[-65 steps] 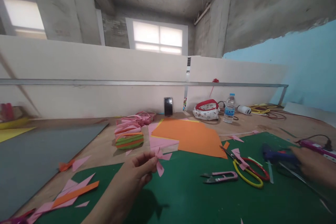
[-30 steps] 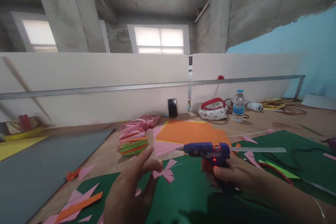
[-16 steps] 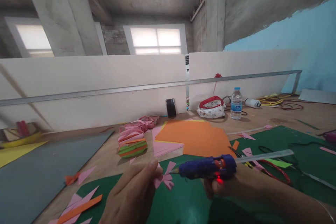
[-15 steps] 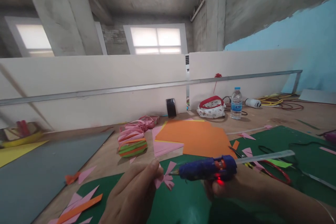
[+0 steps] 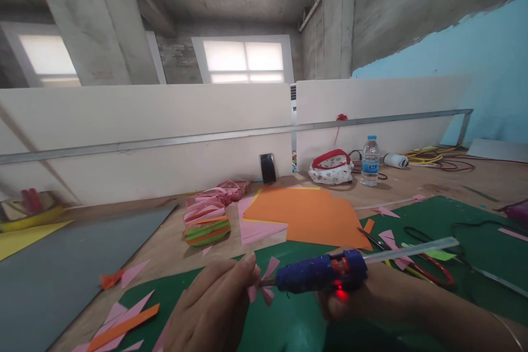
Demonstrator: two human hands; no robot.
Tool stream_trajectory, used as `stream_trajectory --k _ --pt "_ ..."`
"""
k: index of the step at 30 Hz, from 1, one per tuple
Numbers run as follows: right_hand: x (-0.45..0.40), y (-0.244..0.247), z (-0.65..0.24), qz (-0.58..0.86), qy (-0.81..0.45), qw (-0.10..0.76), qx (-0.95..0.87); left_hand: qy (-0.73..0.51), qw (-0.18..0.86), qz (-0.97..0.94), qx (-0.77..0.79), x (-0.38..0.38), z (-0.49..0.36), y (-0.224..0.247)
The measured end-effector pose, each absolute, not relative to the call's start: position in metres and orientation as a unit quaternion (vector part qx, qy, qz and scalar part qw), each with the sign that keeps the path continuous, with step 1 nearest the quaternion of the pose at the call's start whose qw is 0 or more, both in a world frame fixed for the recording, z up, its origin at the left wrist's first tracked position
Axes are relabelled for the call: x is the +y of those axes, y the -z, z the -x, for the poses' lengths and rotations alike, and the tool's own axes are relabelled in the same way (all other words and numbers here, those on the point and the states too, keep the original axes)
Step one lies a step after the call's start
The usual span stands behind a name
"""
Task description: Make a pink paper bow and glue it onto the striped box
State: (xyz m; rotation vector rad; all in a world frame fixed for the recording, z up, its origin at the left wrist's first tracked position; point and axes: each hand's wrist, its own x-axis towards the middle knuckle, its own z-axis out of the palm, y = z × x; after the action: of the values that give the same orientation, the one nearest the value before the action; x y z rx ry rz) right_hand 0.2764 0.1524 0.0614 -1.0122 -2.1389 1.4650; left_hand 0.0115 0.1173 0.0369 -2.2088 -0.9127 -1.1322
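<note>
Between thumb and fingers my left hand pinches a small pink paper piece whose cut strips fan out. My right hand is wrapped round a blue glue gun with a glowing red light. A clear glue stick sticks out of the gun's back end. The metal tip lies at the middle of the pink piece, close to my left fingertips. Beneath both hands is a green cutting mat.
Orange sheets lie ahead, beside pink folded paper and a green-orange striped bundle. Scissors rest on the right. Farther back are a phone, a pouch and a water bottle. Paper scraps lie left.
The glue gun has moved slightly left and down, and its tip now overlaps the middle of the pink piece. My left hand holds the piece nearly in the same place.
</note>
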Motion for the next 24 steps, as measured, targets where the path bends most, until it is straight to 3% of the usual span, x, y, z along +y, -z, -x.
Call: stream_trajectory --k 24 --pt "0.147 -0.068 -0.274 0.349 -0.529 0.190 -0.750 0.401 0.205 0.768 -0.456 0.114 -0.023 -0.049"
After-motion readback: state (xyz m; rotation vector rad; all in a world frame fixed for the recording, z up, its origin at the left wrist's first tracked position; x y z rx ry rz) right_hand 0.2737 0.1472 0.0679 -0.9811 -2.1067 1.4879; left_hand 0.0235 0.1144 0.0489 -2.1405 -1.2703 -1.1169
